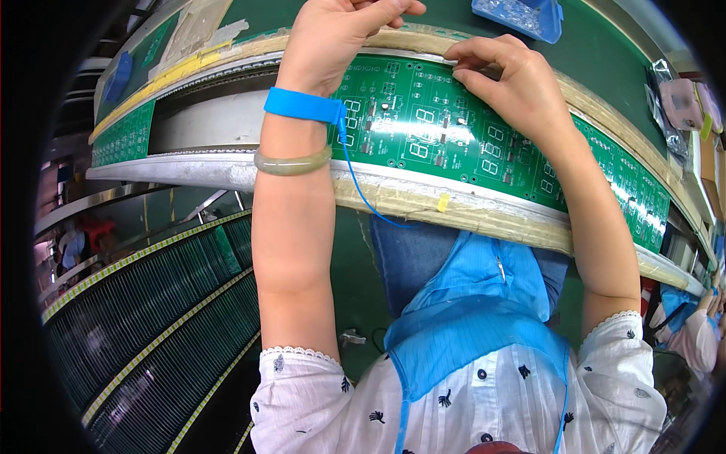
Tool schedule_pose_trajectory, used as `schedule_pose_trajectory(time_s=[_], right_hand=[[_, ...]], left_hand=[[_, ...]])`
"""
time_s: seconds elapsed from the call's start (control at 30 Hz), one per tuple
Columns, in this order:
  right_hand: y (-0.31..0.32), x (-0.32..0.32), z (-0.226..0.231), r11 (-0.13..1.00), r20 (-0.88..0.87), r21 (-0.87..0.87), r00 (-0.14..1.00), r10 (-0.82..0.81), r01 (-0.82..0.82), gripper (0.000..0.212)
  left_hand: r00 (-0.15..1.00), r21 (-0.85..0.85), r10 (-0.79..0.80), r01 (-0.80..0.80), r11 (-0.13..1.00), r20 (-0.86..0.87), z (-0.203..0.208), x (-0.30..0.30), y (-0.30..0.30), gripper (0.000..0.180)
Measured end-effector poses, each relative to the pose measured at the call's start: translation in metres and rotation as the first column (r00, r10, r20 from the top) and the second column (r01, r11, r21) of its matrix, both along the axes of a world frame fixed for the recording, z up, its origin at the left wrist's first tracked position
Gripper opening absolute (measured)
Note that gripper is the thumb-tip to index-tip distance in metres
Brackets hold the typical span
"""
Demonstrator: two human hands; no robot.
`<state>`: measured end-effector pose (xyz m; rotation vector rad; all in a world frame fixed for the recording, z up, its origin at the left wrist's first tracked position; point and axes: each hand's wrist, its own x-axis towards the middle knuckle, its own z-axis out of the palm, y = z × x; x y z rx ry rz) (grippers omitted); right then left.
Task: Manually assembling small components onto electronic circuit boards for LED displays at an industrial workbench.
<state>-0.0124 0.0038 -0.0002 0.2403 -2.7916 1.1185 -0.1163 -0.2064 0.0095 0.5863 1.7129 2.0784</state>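
A long green circuit board panel (446,140) lies in a metal rail in front of me, printed with white digit outlines and carrying small parts. Above the panel's far edge, my right hand (518,79) has its thumb and forefinger curled toward each other; anything between the tips is too small to make out. My left hand (336,26) reaches past the far side of the rail, its fingers bent together and partly cut off by the view's upper edge. What it holds, if anything, is hidden. A blue wrist strap (302,105) with a cord circles my left wrist.
A blue bin (546,26) of small clear parts stands beyond the rail. Another green board (125,136) sits in the rail at left. Below left are racks (162,303) of many narrow slots. At right are a pink object (678,104) and another person's sleeve (692,333).
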Motion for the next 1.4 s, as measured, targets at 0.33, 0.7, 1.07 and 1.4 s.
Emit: schedule_pose_trajectory(time_s=[0.33, 0.7, 1.07, 1.4], right_hand=[[-0.004, 0.000, 0.000, 0.993, -0.088, 0.103, 0.994, 0.071, -0.061, 0.025], [-0.018, 0.006, 0.004, 0.925, -0.235, 0.380, 0.968, 0.088, 0.008, 0.026], [0.000, 0.011, 0.004, 0.989, -0.187, 0.135, 0.982, -0.032, 0.058, 0.032], [0.016, 0.015, 0.004, 0.988, -0.184, 0.099, 0.978, -0.100, 0.120, 0.031]], left_hand=[[0.999, -0.054, 0.047, -0.048, 0.997, -0.015, 0.001, 0.005, 0.000, 0.016], [0.999, -0.162, 0.037, -0.035, 0.986, 0.007, -0.004, 0.005, 0.002, 0.017], [0.999, -0.280, -0.038, 0.042, 0.959, 0.018, 0.001, 0.013, 0.008, 0.016], [0.832, -0.592, -0.290, -0.056, 0.804, -0.472, -0.011, 0.021, 0.012, 0.015]])
